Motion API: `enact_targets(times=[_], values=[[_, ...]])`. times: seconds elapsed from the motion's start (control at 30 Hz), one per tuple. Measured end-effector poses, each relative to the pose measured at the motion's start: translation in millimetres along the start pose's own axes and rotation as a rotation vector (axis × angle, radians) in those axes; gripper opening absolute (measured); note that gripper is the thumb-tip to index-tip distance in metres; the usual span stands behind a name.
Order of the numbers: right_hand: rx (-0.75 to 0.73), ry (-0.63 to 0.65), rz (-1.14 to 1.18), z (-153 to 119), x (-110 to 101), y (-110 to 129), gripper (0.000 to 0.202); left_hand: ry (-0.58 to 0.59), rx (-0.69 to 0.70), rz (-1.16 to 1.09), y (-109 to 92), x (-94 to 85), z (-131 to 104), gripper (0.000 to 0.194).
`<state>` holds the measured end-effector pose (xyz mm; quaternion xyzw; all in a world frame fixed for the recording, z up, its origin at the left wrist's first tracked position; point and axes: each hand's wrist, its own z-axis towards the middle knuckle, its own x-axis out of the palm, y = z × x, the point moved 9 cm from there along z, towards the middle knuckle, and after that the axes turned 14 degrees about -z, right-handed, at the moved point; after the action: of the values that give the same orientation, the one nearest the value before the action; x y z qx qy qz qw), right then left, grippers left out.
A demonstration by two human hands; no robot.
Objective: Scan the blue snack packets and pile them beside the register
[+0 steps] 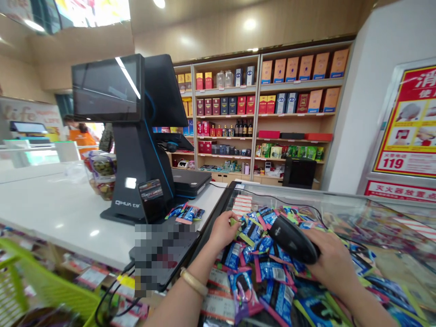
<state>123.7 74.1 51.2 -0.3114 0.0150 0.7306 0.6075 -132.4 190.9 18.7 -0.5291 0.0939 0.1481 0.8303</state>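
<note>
Beyond the fingers, wooden shelves (pixel 258 104) carry boxes and bottles, and far to the left a wall sign (pixel 15 111) has the word "life". Well to the right of the fingers, a red and yellow poster (pixel 408 131) shows clearly the number "119", with Chinese writing.

Fingers of the right hand (pixel 334 254) are wrapped around a black barcode scanner (pixel 293 238), whose head is directed toward the left fingers; its small marking I cannot read. On the left hand (pixel 225 231), thumb and fingers are pinched together on a green-edged packet (pixel 234 222). Below and between both hands, many blue packets (pixel 267 268), some with barcodes, lie heaped on the glass counter (pixel 340 195). Left of the left fingertips is a smaller bunch of packets (pixel 189 212), near a black cash-register terminal (pixel 131 163) which is labelled "QIHUA".
</note>
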Motion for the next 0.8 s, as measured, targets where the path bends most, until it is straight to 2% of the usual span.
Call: enact_targets(times=[0.1, 0.2, 0.3, 0.43, 0.57, 0.8], values=[[0.018, 0.012, 0.026, 1, -2, -1, 0.030, -0.114, 0.002, -0.209, 0, -12.4, 3, 0.009], [0.035, 0.013, 0.037, 2, -3, -2, 0.029, -0.194, -0.104, -0.603, 10, -17.5, 3, 0.016], [0.044, 0.035, 0.056, 3, -2, -2, 0.030, -0.160, -0.322, -1.038, 19, -3.3, -1, 0.018], [0.045, 0.021, 0.080, 6, -7, 3, 0.030, -0.149, -0.620, -1.410, 20, 18.7, -12, 0.010], [0.097, -0.004, 0.110, 11, -18, 9, 0.028, -0.124, -0.733, -1.533, 16, 32.8, -18, 0.018], [0.088, 0.014, 0.153, 15, -23, 20, 0.025, -0.119, -0.733, -1.504, 17, 39.9, -21, 0.015]])
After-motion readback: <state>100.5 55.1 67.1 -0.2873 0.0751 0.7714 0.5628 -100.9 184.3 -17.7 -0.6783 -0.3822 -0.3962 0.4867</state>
